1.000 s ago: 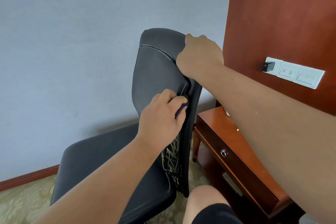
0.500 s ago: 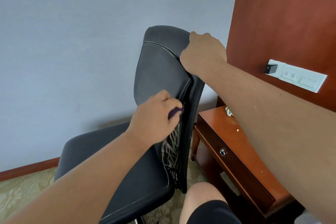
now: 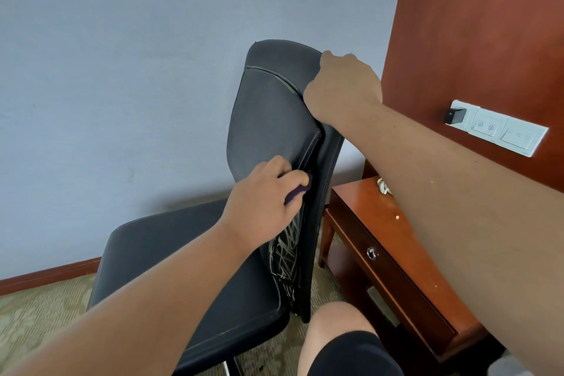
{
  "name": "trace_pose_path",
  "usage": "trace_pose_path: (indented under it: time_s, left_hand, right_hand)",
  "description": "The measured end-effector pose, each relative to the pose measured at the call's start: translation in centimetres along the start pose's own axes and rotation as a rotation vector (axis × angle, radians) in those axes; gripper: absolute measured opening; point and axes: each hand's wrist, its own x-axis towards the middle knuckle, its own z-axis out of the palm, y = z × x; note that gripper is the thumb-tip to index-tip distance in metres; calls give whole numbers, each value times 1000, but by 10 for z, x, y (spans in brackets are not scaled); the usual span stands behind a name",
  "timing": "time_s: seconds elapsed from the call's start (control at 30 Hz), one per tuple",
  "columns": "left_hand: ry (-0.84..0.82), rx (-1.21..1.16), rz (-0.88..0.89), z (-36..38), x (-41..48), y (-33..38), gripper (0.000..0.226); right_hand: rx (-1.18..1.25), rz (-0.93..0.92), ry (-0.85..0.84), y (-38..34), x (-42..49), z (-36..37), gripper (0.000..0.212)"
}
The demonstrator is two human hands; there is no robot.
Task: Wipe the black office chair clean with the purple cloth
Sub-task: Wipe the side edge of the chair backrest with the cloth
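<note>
The black office chair (image 3: 268,107) stands in the middle of the frame, its smooth, leather-like back a tall curved pad with a stitched seam near the top. Its broad seat lies lower left. Along the back's right edge the pad gapes from a hard black shell, and pale tangled threads show in the gap lower down. The left hand (image 3: 259,201) has its grip closed on the purple cloth (image 3: 297,194), a small dark bunch pressed against that edge at mid-height. The right hand (image 3: 345,88) has its grip curled over the back's upper right corner. At right is a glossy red-brown wooden worktop (image 3: 366,214) with a drawer, and patterned carpet (image 3: 36,308) lies below.
</note>
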Motion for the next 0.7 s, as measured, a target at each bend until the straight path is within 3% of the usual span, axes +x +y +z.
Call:
trace_pose_path:
  time_s: [0.2,0.33,0.43,0.57,0.7]
  left_hand:
    - [-204,82,-45,7,-35,-9,17]
    - [-258,83,-81,4,-38,-6,17]
    - [-187,25,-93,-9,-26,-1,15]
    - [32,-54,-132,-24,-1,6,15]
    - [40,-31,-84,-17,-2,11,17]
  right_hand:
    - [2,-7,-2,0,-2,-1,32]
    - [13,-7,-1,-1,-2,-2,32]
    - [9,-3,0,-3,-3,-1,33]
    - [16,3,-1,-4,-4,-2,33]
    - [22,16,-8,-5,-7,-3,35]
